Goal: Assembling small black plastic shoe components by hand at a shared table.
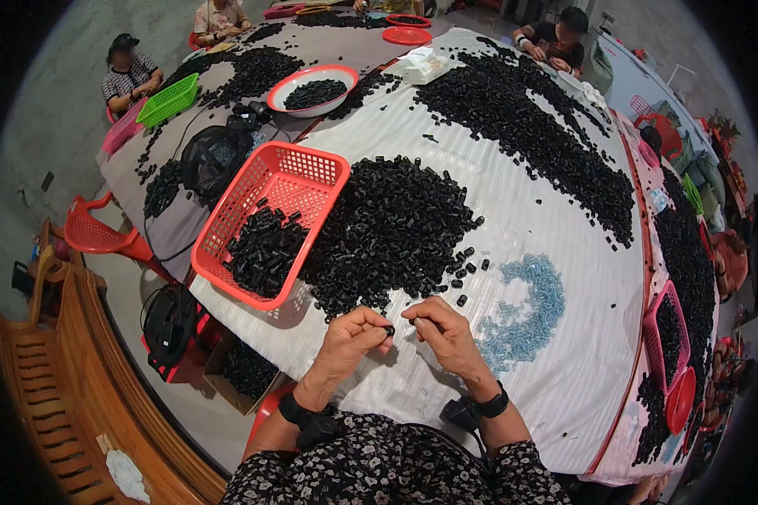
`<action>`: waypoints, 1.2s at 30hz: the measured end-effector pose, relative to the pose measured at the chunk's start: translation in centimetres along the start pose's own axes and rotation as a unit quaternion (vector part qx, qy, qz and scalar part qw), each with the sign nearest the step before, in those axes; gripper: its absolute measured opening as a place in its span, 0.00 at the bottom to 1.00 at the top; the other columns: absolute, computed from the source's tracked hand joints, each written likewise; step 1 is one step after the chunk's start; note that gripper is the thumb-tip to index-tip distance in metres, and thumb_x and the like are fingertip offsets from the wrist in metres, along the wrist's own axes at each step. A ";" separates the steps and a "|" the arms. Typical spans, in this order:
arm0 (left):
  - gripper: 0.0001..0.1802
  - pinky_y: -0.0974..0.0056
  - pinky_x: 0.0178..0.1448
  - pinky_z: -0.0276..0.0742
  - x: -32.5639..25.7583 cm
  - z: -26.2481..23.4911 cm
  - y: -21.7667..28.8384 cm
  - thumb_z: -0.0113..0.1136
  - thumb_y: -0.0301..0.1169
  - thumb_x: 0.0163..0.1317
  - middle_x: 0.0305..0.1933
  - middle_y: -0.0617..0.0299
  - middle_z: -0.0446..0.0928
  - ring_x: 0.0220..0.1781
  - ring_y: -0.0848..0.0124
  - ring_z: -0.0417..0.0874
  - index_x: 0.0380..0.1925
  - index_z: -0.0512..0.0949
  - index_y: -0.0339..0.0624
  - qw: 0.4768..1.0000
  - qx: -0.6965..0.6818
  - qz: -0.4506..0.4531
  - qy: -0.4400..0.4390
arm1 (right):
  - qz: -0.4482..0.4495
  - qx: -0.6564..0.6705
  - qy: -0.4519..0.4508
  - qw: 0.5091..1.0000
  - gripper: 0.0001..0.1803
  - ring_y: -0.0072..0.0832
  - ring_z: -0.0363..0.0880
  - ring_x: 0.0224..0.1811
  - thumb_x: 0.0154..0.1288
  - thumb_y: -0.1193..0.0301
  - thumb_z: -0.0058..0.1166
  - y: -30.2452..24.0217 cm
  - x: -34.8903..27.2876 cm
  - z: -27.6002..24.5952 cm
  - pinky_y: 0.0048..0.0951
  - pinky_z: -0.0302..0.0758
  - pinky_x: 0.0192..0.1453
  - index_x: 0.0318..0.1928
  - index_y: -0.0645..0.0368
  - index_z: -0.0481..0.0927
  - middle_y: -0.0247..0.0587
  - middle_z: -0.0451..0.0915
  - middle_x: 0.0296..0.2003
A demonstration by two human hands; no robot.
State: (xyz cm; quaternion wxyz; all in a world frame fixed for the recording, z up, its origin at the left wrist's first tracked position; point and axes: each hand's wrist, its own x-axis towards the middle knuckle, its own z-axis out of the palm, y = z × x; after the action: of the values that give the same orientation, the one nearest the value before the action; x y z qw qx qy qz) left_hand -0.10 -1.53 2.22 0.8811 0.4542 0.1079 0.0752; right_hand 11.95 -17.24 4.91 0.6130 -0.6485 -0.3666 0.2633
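1. Left hand (351,337) pinches a small black plastic sleeve (388,331) in closed fingers, just above the bench (564,353).
2. Right hand (446,332) fingers are curled shut; their contents I cannot tell.
3. The black sleeve pile (387,231) lies just beyond, beside the red basket (269,223) and the pale blue parts (526,307).

A hand-assembly workshop around me, my long cloth-covered table (564,370) heaped with small black plastic parts (396,227), red sorting baskets (269,223), co-workers seated along it (bare concrete floor).
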 end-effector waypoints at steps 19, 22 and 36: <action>0.06 0.74 0.39 0.76 -0.1 1.1 -0.8 0.58 0.24 0.61 0.32 0.62 0.79 0.33 0.78 0.79 0.38 0.75 0.34 0.992 0.122 0.018 0.014 | 0.057 -0.034 -0.024 0.998 0.06 0.19 0.72 0.29 0.66 0.74 0.49 -0.6 -0.6 0.4 0.24 0.70 0.32 0.41 0.63 0.72 0.35 0.75 0.29; 0.06 0.74 0.39 0.76 -0.2 1.2 -1.0 0.59 0.24 0.61 0.32 0.62 0.79 0.32 0.79 0.79 0.37 0.75 0.35 0.990 0.130 0.041 0.020 | 0.060 -0.090 -0.030 0.994 0.06 0.26 0.75 0.29 0.66 0.74 0.46 -2.0 -0.7 0.6 0.29 0.72 0.33 0.41 0.63 0.71 0.41 0.75 0.28; 0.04 0.77 0.27 0.68 0.1 2.4 -2.6 0.61 0.21 0.55 0.22 0.69 0.75 0.25 0.85 0.72 0.25 0.75 0.36 0.942 0.268 0.094 0.179 | -0.204 -0.331 0.014 0.921 0.14 0.42 0.71 0.33 0.51 0.80 0.51 0.3 -0.8 2.8 0.38 0.70 0.38 0.40 0.65 0.68 0.47 0.69 0.29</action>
State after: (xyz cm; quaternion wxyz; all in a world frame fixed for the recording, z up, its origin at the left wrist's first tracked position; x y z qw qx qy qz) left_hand 0.71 -4.92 1.40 0.6817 0.6609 0.2370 0.2055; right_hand 9.30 -16.19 4.26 0.4090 -0.7291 -0.5485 -0.0123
